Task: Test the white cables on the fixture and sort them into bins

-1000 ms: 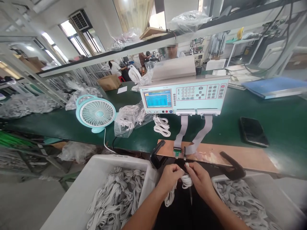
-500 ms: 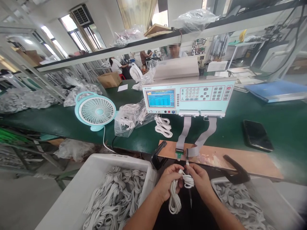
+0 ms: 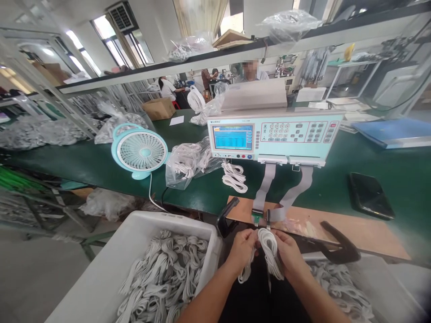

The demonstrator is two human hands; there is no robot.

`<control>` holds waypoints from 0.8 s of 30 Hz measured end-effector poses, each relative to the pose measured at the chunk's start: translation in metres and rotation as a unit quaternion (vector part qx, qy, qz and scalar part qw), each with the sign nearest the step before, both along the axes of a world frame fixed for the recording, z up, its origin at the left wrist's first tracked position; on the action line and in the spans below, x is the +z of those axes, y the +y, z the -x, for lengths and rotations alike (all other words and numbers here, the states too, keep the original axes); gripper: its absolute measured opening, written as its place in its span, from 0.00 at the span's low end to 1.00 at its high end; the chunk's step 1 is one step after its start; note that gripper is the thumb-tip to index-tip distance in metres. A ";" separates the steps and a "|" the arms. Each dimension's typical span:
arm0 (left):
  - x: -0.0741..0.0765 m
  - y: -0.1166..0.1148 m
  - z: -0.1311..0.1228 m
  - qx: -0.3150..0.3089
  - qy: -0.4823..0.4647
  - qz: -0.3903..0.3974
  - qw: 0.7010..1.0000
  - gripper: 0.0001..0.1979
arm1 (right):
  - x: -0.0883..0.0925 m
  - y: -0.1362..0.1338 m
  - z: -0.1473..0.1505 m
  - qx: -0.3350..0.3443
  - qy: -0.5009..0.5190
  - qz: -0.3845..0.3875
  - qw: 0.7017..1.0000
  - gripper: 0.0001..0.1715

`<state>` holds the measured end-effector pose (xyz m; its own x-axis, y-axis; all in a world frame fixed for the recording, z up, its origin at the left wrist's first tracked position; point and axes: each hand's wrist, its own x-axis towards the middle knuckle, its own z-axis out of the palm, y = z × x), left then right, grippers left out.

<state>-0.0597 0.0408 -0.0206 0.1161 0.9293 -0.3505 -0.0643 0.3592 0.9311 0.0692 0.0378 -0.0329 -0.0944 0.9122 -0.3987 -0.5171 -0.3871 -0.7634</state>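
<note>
Both hands are close together at the bench's front edge, below two small connector boards. My left hand [image 3: 243,252] is closed on a white cable bundle [image 3: 245,272], whose loops hang below the fingers. My right hand [image 3: 288,252] is closed at the side of another coiled white cable [image 3: 269,251], which shows between the hands. Just above them are a green connector board [image 3: 257,219] and a second connector [image 3: 268,216], each on a grey ribbon cable from the tester [image 3: 276,139]. Fingertips and cable ends are partly hidden.
A white bin [image 3: 134,220] of cable bundles stands left, another [image 3: 336,287] right. Black clamps [image 3: 226,217] hold a wooden board [image 3: 370,233]. On the green table are a fan [image 3: 143,151], bagged cables [image 3: 188,163], loose coils [image 3: 235,177] and a phone [image 3: 370,195]. People sit behind.
The coiled cable between my hands has been raised and now shows larger beside my right hand. The left-hand bundle is now more hidden. The whole view has shifted slightly.
</note>
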 end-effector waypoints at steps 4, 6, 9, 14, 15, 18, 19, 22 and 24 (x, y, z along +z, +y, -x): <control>-0.004 0.000 0.004 -0.061 -0.006 -0.005 0.998 0.21 | 0.001 0.003 -0.003 0.000 -0.014 0.010 1.000 0.20; -0.006 0.001 0.004 -0.018 0.012 -0.026 0.999 0.18 | 0.000 0.004 -0.005 -0.008 -0.022 0.006 1.000 0.20; -0.008 0.002 0.000 0.069 0.055 -0.082 0.993 0.16 | -0.001 0.005 -0.008 -0.007 -0.042 -0.004 0.999 0.21; -0.002 0.003 -0.007 0.103 0.048 -0.104 0.988 0.14 | 0.005 0.004 -0.008 0.006 -0.064 -0.003 0.998 0.21; -0.001 0.003 -0.007 0.107 0.040 -0.100 0.988 0.14 | 0.006 0.004 -0.007 0.009 -0.064 -0.005 0.998 0.21; -0.001 0.003 -0.011 0.131 0.013 -0.087 0.987 0.13 | 0.008 0.006 -0.005 0.005 -0.072 -0.004 0.997 0.21; -0.002 0.004 -0.013 0.147 0.003 -0.079 0.986 0.13 | 0.008 0.007 -0.005 0.000 -0.078 -0.001 0.997 0.22; -0.006 0.006 -0.019 0.195 -0.033 -0.050 0.979 0.12 | 0.010 0.006 -0.010 -0.004 -0.094 0.010 0.996 0.23; -0.006 0.005 -0.025 0.211 -0.056 -0.017 0.976 0.12 | 0.012 0.003 -0.011 -0.016 -0.120 0.010 0.993 0.24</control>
